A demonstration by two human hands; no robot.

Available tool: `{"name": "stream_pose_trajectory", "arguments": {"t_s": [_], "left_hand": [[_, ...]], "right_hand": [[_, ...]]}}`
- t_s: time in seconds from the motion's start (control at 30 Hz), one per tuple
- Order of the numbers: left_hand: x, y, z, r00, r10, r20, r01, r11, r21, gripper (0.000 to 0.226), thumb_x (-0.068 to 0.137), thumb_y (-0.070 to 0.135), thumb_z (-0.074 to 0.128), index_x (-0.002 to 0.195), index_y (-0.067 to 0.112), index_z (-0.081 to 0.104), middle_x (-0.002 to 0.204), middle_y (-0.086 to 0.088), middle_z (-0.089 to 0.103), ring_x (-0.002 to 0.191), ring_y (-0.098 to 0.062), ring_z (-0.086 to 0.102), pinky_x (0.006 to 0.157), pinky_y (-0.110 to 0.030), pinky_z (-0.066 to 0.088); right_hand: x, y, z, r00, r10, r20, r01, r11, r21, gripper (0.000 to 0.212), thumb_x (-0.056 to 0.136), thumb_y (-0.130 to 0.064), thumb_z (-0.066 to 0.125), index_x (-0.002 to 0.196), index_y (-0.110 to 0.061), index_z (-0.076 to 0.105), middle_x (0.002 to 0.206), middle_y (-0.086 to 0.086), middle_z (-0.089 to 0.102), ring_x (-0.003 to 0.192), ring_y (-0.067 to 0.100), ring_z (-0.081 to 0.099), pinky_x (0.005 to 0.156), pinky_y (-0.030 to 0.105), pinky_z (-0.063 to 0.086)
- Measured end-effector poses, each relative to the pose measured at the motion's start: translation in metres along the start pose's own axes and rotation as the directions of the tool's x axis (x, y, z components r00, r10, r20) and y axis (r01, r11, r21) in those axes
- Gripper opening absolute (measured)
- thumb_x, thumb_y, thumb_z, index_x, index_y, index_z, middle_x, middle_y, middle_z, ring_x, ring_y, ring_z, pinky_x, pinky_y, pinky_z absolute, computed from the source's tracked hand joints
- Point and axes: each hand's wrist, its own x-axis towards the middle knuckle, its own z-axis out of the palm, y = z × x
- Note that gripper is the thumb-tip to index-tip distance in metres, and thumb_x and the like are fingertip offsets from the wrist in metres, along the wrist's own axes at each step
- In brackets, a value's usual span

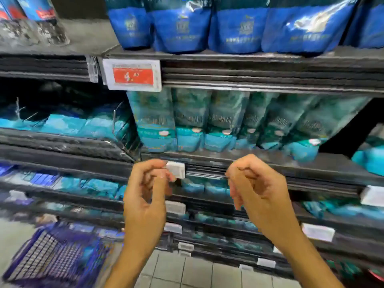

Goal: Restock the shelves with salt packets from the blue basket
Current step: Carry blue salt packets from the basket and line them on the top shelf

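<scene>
Shelves of teal salt packets filled the frame; left hand and right hand hung loosely curled, holding nothing. The leaning right-end packet risked toppling if bumped.

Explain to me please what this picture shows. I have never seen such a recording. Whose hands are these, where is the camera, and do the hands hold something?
There is no machine here. A person wears one camera on the head, looking forward and down, so you see that person's own two bare hands before a shop shelf.

The left hand and the right hand are both raised with fingers loosely curled, and neither holds anything. The picture is blurred, so finer detail is uncertain.

Behind the hands, a row of teal salt packets stands upright on the middle shelf. Darker blue packets stand on the shelf above, which carries a red price tag. The blue basket sits on the floor at lower left.
</scene>
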Motion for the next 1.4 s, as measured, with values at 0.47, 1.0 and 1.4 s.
{"name": "stream_pose_trajectory", "arguments": {"t_s": [0.47,1.0,1.4], "left_hand": [[-0.217,-0.069,-0.097,0.655,-0.651,-0.382,0.692,0.721,-0.043,0.031,0.104,0.010,0.044,0.095,0.031,0.066,0.074,0.003,0.068,0.057,-0.011,0.054,0.048,-0.019,0.041],[-0.378,-0.004,-0.155,0.258,-0.497,-0.829,0.810,0.579,-0.095,0.013,0.097,0.039,0.053,0.104,0.034,0.063,0.081,-0.003,0.071,0.060,-0.007,0.057,0.054,-0.016,0.048],[-0.423,-0.009,-0.318,-0.031,-0.411,-0.911,0.795,0.543,-0.272,0.014,0.102,0.029,0.051,0.103,0.037,0.062,0.085,0.002,0.071,0.066,-0.009,0.063,0.055,-0.022,0.052]], "right_hand": [[-0.169,0.120,0.027,0.767,0.560,0.313,-0.539,0.827,-0.159,0.023,0.094,-0.041,0.055,0.079,-0.027,0.063,0.057,0.013,0.056,0.047,0.014,0.049,0.048,0.016,0.039],[-0.197,0.138,0.180,0.387,0.540,0.747,-0.529,0.794,-0.300,0.032,0.089,-0.036,0.057,0.064,-0.019,0.047,0.056,0.003,0.044,0.051,0.015,0.042,0.048,0.029,0.038],[-0.214,0.107,0.402,0.228,0.480,0.847,-0.454,0.822,-0.343,0.029,0.099,-0.010,0.058,0.071,-0.004,0.055,0.055,0.005,0.057,0.046,0.016,0.051,0.041,0.021,0.036]]}}
